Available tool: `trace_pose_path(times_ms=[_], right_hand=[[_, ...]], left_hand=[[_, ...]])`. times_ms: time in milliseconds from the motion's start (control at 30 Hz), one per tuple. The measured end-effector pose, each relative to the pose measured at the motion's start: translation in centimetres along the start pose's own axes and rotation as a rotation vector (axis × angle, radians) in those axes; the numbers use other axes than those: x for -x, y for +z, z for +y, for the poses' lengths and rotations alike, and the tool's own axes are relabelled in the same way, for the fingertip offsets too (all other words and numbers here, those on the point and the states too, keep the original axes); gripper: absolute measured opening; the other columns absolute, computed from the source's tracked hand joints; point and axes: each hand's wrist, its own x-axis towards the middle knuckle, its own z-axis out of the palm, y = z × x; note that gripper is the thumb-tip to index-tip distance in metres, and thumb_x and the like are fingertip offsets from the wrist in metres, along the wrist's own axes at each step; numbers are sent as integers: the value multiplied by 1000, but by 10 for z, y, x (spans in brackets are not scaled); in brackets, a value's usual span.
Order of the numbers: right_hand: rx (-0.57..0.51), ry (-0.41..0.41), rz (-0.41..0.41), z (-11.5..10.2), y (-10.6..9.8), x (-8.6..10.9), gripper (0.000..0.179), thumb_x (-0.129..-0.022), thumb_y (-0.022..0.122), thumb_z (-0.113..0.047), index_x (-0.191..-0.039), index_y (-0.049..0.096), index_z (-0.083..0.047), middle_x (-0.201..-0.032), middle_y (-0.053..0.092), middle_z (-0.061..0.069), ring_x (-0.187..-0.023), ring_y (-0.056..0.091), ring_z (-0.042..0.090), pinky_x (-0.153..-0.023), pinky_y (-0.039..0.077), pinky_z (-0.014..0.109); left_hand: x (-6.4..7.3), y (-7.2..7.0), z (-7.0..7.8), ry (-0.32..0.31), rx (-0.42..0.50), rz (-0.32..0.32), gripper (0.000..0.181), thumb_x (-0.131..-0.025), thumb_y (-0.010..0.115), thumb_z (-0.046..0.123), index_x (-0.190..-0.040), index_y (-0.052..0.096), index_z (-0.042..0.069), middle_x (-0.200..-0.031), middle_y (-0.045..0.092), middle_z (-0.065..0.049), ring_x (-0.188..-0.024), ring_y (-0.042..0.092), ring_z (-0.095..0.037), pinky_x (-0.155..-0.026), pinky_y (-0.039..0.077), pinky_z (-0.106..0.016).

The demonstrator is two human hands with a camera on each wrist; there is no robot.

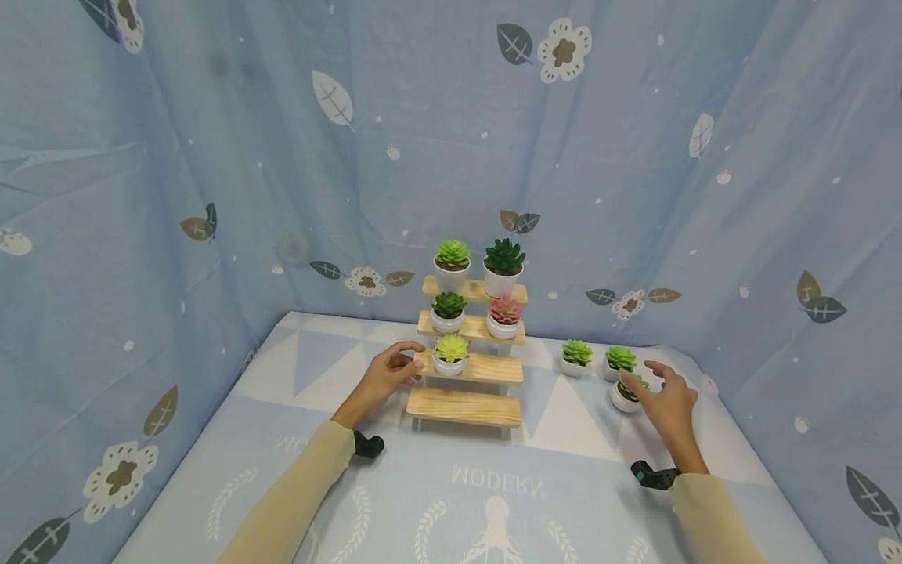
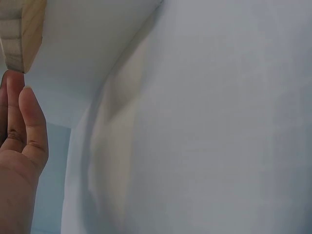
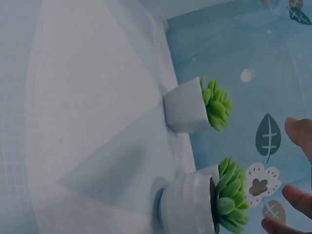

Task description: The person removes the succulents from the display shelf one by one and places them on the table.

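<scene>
My left hand (image 1: 390, 372) is at the left end of a tiered wooden stand (image 1: 463, 407), its fingertips right by the third step down. In the left wrist view its lightly bent fingers (image 2: 33, 114) reach the lower corner of a wooden plank (image 2: 30, 36). Close to that hand, a yellow-green succulent (image 1: 450, 354) in a white pot sits on the same step. My right hand (image 1: 671, 399) hovers with thumb and fingers spread over a green succulent in a round white pot (image 1: 624, 398). The right wrist view shows its fingertips (image 3: 297, 199) apart from the leaves.
The stand's top step holds a light green succulent (image 1: 452, 262) and a dark green one (image 1: 503, 266); below them are another dark green one (image 1: 448, 311) and a pink one (image 1: 503, 315). Two more potted succulents (image 1: 575, 357) (image 1: 619, 363) stand on the table near the back curtain (image 1: 451, 141).
</scene>
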Motion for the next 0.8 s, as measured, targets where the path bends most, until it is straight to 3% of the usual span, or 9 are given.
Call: trace_pose_path(times_ms=[167, 333, 633, 800], right_hand=[[-38, -88, 33, -21, 1, 7, 77, -95, 69, -55, -148, 50, -2, -147, 46, 30, -134, 25, 48, -101, 28, 66], [-85, -137, -31, -44, 14, 18, 75, -95, 72, -53, -146, 53, -2, -147, 49, 27, -136, 24, 47, -101, 34, 66], [-103, -238, -174, -77, 47, 37, 76, -91, 75, -55, -143, 55, -3, -142, 54, 19, -130, 45, 39, -104, 43, 58], [-131, -274, -219, -89, 59, 46, 71, -90, 78, -53, -141, 56, -8, -138, 59, 13, -125, 52, 35, -99, 47, 53]], left_hand=[[0, 0, -1, -4, 2, -3, 40, -100, 71, 33, -137, 61, 20, -109, 68, -15, -98, 71, -33, -85, 58, -48], [0, -1, 0, 3, -4, 7, 40, -100, 70, 33, -137, 61, 20, -108, 68, -14, -98, 70, -34, -85, 59, -46], [0, -1, 0, 10, -15, 4, 39, -101, 69, 31, -138, 60, 19, -108, 68, -15, -99, 70, -37, -86, 58, -49], [1, -1, -2, 9, -12, 6, 38, -101, 69, 31, -137, 61, 20, -109, 68, -15, -99, 70, -35, -85, 59, -47]])
